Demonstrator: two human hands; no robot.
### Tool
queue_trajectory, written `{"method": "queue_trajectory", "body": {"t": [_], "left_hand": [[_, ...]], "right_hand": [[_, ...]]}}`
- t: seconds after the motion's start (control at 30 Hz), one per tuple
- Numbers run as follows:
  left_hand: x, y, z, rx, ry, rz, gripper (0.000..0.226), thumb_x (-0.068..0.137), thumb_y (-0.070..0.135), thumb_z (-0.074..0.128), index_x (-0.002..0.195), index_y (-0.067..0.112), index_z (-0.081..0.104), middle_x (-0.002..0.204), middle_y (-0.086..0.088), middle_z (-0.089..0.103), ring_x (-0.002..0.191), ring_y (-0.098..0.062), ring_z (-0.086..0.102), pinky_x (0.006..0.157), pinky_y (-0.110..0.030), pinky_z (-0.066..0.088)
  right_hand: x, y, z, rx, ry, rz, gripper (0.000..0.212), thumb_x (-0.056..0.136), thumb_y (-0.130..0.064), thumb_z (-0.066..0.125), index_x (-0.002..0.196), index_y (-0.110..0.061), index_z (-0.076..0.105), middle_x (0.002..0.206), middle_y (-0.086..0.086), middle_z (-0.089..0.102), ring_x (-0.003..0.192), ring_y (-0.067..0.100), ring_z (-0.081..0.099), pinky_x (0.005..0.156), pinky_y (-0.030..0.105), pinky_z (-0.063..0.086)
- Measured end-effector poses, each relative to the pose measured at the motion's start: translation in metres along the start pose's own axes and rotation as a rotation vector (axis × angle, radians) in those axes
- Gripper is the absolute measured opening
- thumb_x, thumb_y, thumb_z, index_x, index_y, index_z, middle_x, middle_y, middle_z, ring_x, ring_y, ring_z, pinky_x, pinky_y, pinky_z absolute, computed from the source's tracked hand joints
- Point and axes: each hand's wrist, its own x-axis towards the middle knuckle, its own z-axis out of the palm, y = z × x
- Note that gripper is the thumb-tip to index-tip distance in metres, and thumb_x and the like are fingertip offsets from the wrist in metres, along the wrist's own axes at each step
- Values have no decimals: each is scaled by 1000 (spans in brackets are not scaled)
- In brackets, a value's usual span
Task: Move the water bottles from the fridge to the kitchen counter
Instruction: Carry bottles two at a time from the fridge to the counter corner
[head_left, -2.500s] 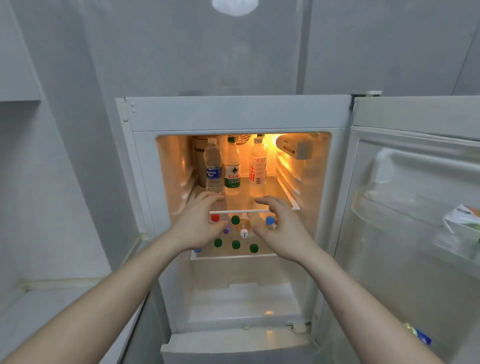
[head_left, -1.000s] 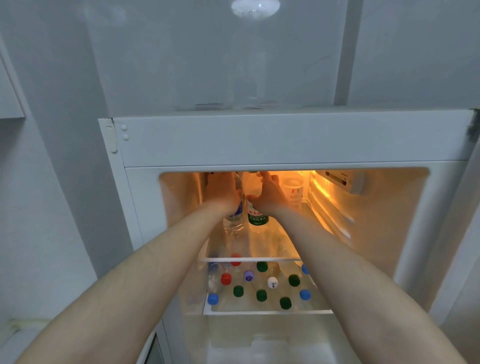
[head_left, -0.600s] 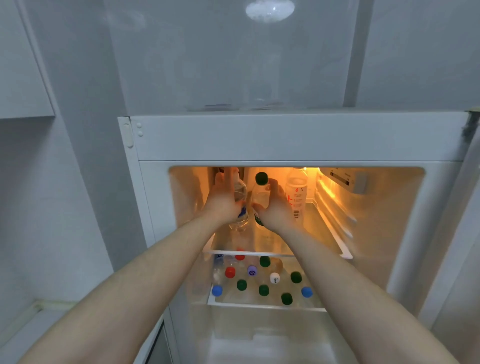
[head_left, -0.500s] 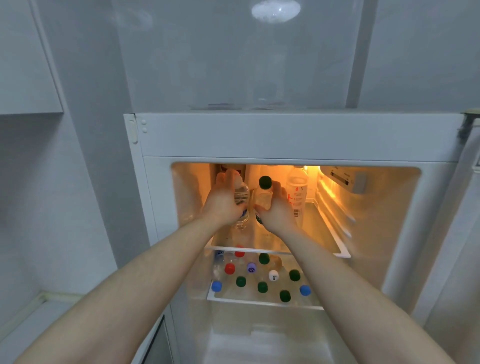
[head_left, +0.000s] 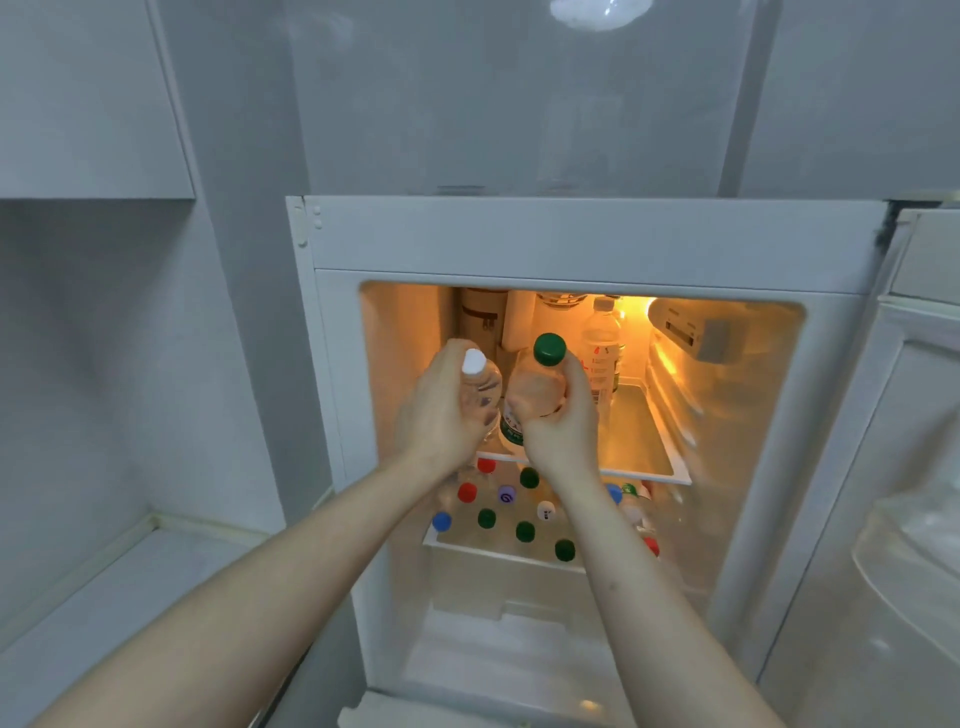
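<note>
The open fridge (head_left: 571, 234) glows orange inside. My left hand (head_left: 441, 415) grips a clear water bottle with a white cap (head_left: 480, 379). My right hand (head_left: 561, 421) grips a clear water bottle with a green cap (head_left: 540, 379). Both bottles tilt toward me at the front of the upper shelf (head_left: 634, 457). A third water bottle with a red label (head_left: 601, 353) stands farther back on that shelf. On the shelf below stand several bottles (head_left: 519, 519) with red, green, blue and white caps. The kitchen counter (head_left: 104, 597) lies at lower left.
The fridge door (head_left: 914, 467) hangs open on the right with see-through door bins. A wall cabinet (head_left: 88, 104) sits at upper left. Containers (head_left: 483, 317) stand at the back of the upper shelf. A lamp housing (head_left: 685, 327) juts from the fridge's right wall.
Both hands reached into the upper shelf and took hold of a bottle each. They have since drawn the two bottles toward me, to the shelf's front, and tilted them.
</note>
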Motion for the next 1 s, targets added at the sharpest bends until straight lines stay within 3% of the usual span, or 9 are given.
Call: {"method": "queue_trajectory", "body": {"t": [0.17, 0.33, 0.47, 0.53, 0.6, 0.67, 0.77, 0.87, 1.0], "left_hand": [[-52, 12, -50, 3, 31, -74, 59, 70, 26, 79, 115, 45, 45, 102, 19, 60, 88, -9, 62, 69, -40, 56], [-108, 9, -104, 8, -13, -184, 64, 65, 22, 87, 114, 38, 50, 106, 20, 64, 95, -4, 64, 75, -43, 61], [-165, 1, -143, 86, -40, -281, 67, 66, 18, 91, 119, 33, 52, 111, 16, 64, 96, -9, 64, 76, -47, 61], [-192, -2, -159, 122, -45, -335, 69, 67, 19, 92, 122, 33, 52, 112, 16, 64, 95, -13, 65, 77, -47, 61], [-222, -3, -176, 164, -36, -387, 69, 68, 21, 93, 122, 35, 52, 114, 17, 64, 97, -13, 64, 78, -45, 61], [-248, -3, -192, 197, -24, -426, 69, 68, 22, 94, 122, 37, 53, 119, 20, 63, 102, -11, 63, 81, -38, 60], [-287, 0, -218, 227, 8, -501, 70, 69, 22, 94, 123, 39, 53, 123, 24, 61, 106, -7, 62, 83, -27, 59], [-322, 5, -244, 263, 46, -572, 69, 70, 21, 94, 122, 40, 52, 120, 24, 62, 104, -6, 63, 78, -21, 59], [-369, 14, -276, 297, 91, -646, 69, 70, 24, 93, 122, 44, 51, 114, 26, 60, 92, -7, 65, 50, -25, 55]], "right_hand": [[-39, -27, -18, 107, -141, -48, 80, 86, -19, 84, 153, -38, 44, 146, -26, 50, 132, -9, 43, 113, 26, 38], [-79, -45, -24, 161, -373, -75, 89, 83, -18, 87, 129, -78, 40, 135, -46, 52, 133, -14, 49, 114, 31, 45], [-114, -43, -11, 210, -564, -34, 85, 82, -19, 90, 142, -60, 47, 140, -35, 57, 133, -6, 54, 114, 35, 47], [-131, -43, -3, 236, -634, -30, 85, 81, -17, 90, 144, -57, 49, 138, -38, 57, 129, -10, 55, 108, 24, 48], [-154, -45, 9, 247, -715, -24, 84, 82, -16, 90, 134, -66, 48, 133, -45, 56, 126, -16, 54, 98, 8, 43], [-175, -48, 19, 266, -786, -10, 83, 82, -14, 90, 131, -67, 49, 133, -42, 58, 126, -13, 55, 93, 2, 43], [-211, -58, 36, 282, -901, 14, 80, 81, -12, 89, 138, -54, 54, 133, -33, 62, 125, -6, 59, 97, 10, 45], [-243, -75, 49, 297, -987, 1, 81, 81, -11, 88, 131, -65, 54, 133, -34, 63, 127, -5, 59, 102, 18, 44], [-285, -100, 58, 306, -1051, -20, 79, 80, -14, 89, 127, -67, 54, 130, -33, 64, 124, -5, 60, 103, 21, 46]]}}
